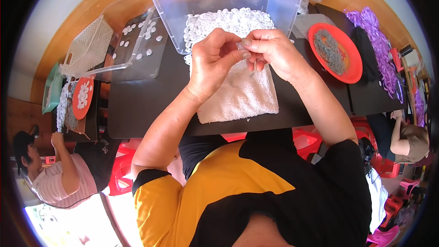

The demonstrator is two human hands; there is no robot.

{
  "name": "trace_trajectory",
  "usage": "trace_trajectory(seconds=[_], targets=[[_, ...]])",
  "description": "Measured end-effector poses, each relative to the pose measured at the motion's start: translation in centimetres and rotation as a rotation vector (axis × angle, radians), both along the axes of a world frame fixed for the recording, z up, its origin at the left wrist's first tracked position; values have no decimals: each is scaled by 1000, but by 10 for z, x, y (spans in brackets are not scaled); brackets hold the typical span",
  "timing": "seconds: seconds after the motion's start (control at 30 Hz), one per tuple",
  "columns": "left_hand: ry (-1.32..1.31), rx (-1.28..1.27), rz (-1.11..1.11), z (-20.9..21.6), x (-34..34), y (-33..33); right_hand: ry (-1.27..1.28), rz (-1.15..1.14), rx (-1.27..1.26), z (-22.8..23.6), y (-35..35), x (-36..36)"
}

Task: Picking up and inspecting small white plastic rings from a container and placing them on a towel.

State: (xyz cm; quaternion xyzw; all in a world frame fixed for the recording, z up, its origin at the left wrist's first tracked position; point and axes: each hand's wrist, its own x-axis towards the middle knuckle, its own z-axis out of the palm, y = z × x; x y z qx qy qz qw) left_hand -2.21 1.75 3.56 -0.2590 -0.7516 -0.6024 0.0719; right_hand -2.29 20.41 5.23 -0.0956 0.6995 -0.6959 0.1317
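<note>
Both hands meet above a white towel [240, 96] spread on the dark table. My left hand [211, 61] is closed, thumb and fingers pinching a small whitish piece [239, 45] that the fingers mostly cover. Thumb to forefinger, my right hand [274, 50] pinches at the same spot, its other fingers curled under; what it holds is too small and hidden to name. Just beyond the hands lies a heap of small white ring-like pieces [228, 20], spilling from the mouth of a large clear plastic bin [162, 13].
To the right, a red plate [352, 66] holds thin grey strands [327, 50], beside bundled purple cord [375, 45]. Left stand a clear lidless box [137, 71] with scattered white pieces and a white basket [89, 48]. Co-workers sit at left [68, 174] and right [409, 139].
</note>
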Motion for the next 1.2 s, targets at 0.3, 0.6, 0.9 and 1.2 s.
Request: trace_trajectory(seconds=[0.3,0.6,0.9,1.2], targets=[[256,-133,-43,-16,-4,3,-149,108,-169,-22,13,-4],[15,11,-89,-27,0,5,-217,132,-209,-26,16,-4],[-56,94,-106,-37,-5,4,-125,86,-125,-24,15,-5],[121,13,-77,-32,-2,1,-80,98,-82,-23,10,-1]])
